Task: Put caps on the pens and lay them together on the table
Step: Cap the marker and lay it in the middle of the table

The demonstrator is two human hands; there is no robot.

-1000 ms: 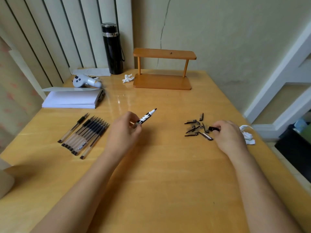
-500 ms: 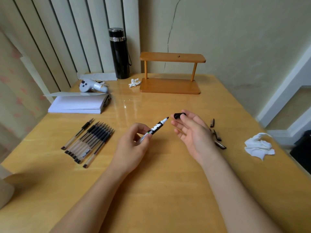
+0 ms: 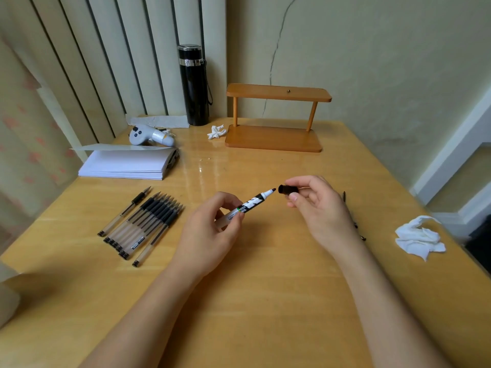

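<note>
My left hand (image 3: 212, 229) grips a black-and-white marker (image 3: 252, 204) by its barrel, bare tip pointing up and right. My right hand (image 3: 321, 208) pinches a short black cap (image 3: 287, 189) between thumb and fingers, its open end facing the marker tip with a small gap between them. A row of several clear-barrelled pens (image 3: 143, 224) with uncovered tips lies side by side on the wooden table (image 3: 265, 301) to the left. Loose black pen caps (image 3: 344, 195) are mostly hidden behind my right hand.
A crumpled white tissue (image 3: 419, 237) lies at the right edge. At the back stand a wooden shelf (image 3: 276, 139), a black flask (image 3: 195, 85), a small tissue (image 3: 216, 132), a grey controller (image 3: 150, 135) and a stack of white paper (image 3: 127, 163).
My right hand left the pile of caps with a black cap, brought it toward the centre, and turned its opening to the marker tip. The view shifted slightly left.
</note>
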